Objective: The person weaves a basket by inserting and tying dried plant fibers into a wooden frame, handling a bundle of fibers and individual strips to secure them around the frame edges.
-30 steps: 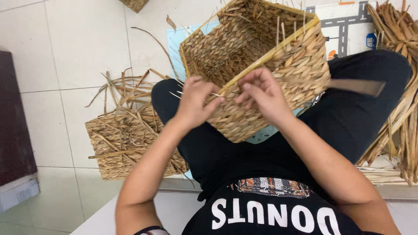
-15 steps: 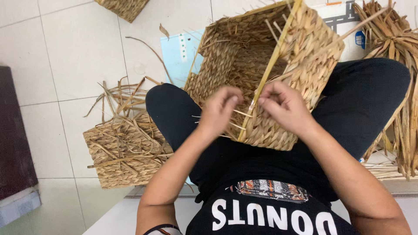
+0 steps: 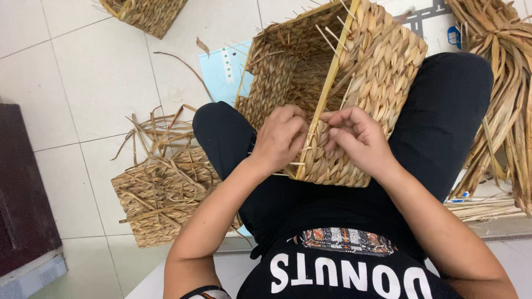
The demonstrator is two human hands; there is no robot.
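3 woven baskets: 1 on lap (image 3: 354, 72), 1 on floor (image 3: 160, 196), 1 top-left (image 3: 147, 14); 2 hands (image 3: 280, 138) (image 3: 357, 138).

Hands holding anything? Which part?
Both hands, left and right, grip the woven basket on the lap, at its near wall beside the pale strip.

The basket (image 3: 354, 83) on the lap is rough braided straw, tan and matt, with stiff pale reed stakes jutting from its rim. The second basket (image 3: 163, 199) and the dry leaf bundle (image 3: 504, 94) on the floor (image 3: 94, 77) look coarse and fibrous too. The floor is smooth, faintly glossy pale tile; the trousers (image 3: 443, 116) are matt black cloth.
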